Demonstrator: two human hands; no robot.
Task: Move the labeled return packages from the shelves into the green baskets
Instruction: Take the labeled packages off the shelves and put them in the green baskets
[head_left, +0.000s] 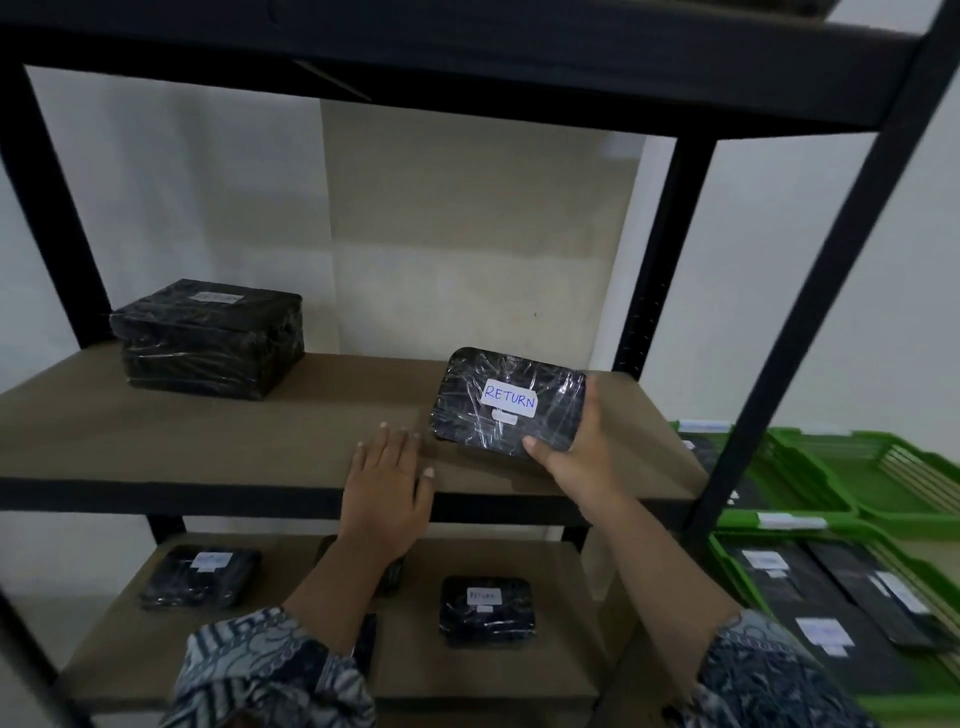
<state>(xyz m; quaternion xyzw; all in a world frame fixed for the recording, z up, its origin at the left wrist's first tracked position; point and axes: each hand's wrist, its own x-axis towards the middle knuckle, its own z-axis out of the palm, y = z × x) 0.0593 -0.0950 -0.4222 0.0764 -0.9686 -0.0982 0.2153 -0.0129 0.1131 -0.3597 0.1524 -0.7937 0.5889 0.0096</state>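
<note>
My right hand (574, 452) grips a flat black wrapped package (506, 402) with a white label reading RETURN, tilted up just above the middle shelf board (208, 431). My left hand (387, 486) hovers flat, fingers straight, at the front edge of that shelf, just left of the package. A taller black wrapped box (208, 340) with a small label sits at the shelf's back left. On the lower shelf lie two labeled black packages, one at the left (200, 577) and one in the middle (487, 610) marked RETURN. Green baskets (883, 467) stand to the right.
Black metal uprights (810, 291) frame the shelf on the right, between shelf and baskets. The near green basket (724, 548) holds several flat black labeled packages. An upper shelf beam (467, 67) runs overhead. A pale wall is behind.
</note>
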